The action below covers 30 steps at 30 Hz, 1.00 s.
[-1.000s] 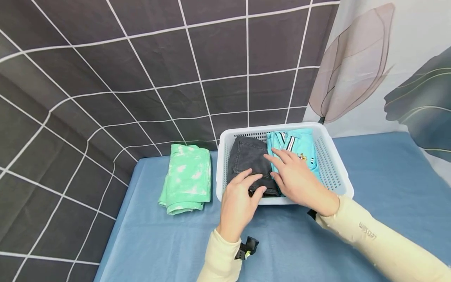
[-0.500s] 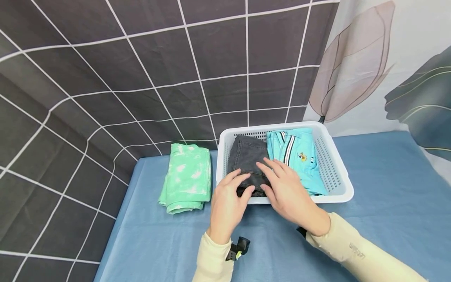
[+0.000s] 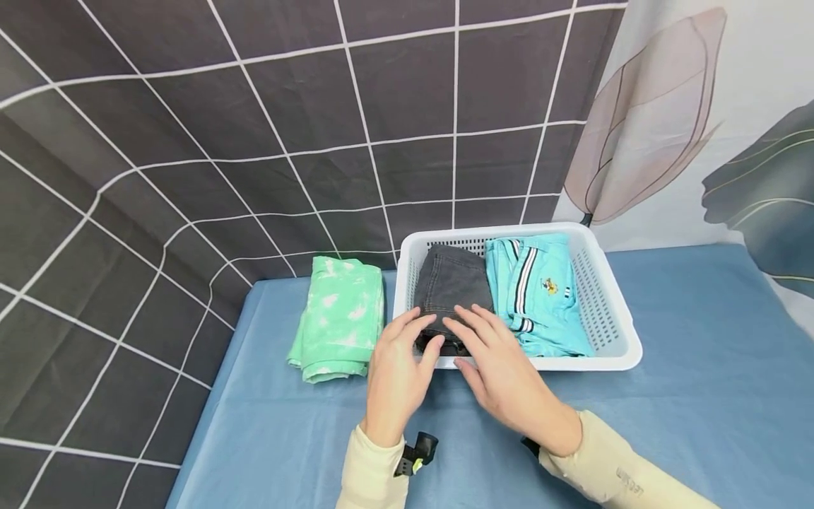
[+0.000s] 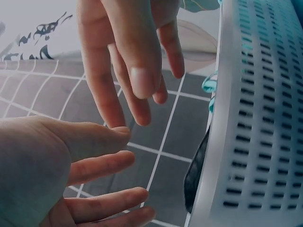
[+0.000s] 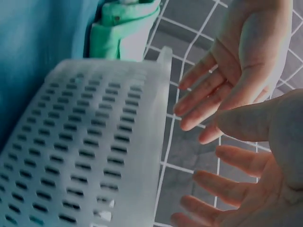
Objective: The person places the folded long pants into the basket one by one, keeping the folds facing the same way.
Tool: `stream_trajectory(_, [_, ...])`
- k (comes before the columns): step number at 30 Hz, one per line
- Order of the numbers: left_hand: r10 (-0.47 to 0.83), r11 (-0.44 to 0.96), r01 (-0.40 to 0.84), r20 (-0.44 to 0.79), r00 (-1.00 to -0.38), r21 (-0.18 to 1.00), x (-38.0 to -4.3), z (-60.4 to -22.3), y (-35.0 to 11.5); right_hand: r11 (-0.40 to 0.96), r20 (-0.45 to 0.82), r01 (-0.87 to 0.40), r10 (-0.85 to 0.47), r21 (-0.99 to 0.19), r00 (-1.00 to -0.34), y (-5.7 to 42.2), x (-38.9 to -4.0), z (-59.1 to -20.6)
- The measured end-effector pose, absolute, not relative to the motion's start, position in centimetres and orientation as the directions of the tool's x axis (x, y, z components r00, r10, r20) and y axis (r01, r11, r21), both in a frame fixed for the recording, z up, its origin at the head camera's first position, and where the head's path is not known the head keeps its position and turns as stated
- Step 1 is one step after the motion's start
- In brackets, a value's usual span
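Below, we see a sheet (image 3: 286, 445) bearing a basket (image 3: 610, 364), with a cloth (image 3: 340, 318) just left; inside, a shirt (image 3: 542, 297) lies beside jeans (image 3: 458, 283); our left hand (image 3: 396, 375) and right hand (image 3: 505, 378) hover above the near rim, fingers apart.

Head camera looks down; close wrist views, apparently rolled sideways, share the basket (image 4: 222, 132).

The basket (image 3: 572, 364) is smooth plastic. Its left garment (image 3: 463, 279) looks like matt denim, its right garment (image 3: 548, 311) matt, slightly creased cloth.
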<state>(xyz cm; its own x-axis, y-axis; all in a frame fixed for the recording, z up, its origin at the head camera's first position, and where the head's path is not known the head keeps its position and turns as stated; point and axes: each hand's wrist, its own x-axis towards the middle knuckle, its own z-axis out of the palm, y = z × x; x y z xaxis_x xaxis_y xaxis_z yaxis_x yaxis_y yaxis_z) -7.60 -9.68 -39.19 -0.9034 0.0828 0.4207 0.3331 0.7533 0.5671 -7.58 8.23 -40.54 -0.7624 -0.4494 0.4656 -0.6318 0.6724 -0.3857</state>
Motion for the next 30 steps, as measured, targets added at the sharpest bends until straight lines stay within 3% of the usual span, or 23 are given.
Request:
stream_trajectory(10, [0.013, 0.766, 0.300, 0.453, -0.891, 0.568, -7.8, -39.2, -11.8, 0.515, 0.538, -0.747, -0.521, -0.421, -0.663, 6.5, -6.0, -41.7])
stream_trajectory(18, [-0.021, 0.778, 0.261, 0.438, -0.899, 0.572, -7.9, -39.2, -13.3, 0.415, 0.528, -0.799, -0.601, -0.435, -0.600, 5.3, -5.1, -42.5])
stream_trajectory(23, [-0.051, 0.793, 0.219, 0.420, -0.906, 0.569, -8.0, -39.2, -14.5, 0.404, 0.515, -0.810, -0.628, -0.424, -0.583, 4.6, -4.9, -42.9])
stream_trajectory(30, [-0.083, 0.803, 0.162, 0.377, -0.922, 0.573, -8.6, -38.9, -15.6, 0.411, 0.500, -0.790, -0.616, -0.455, -0.609, 4.2, -4.7, -43.6])
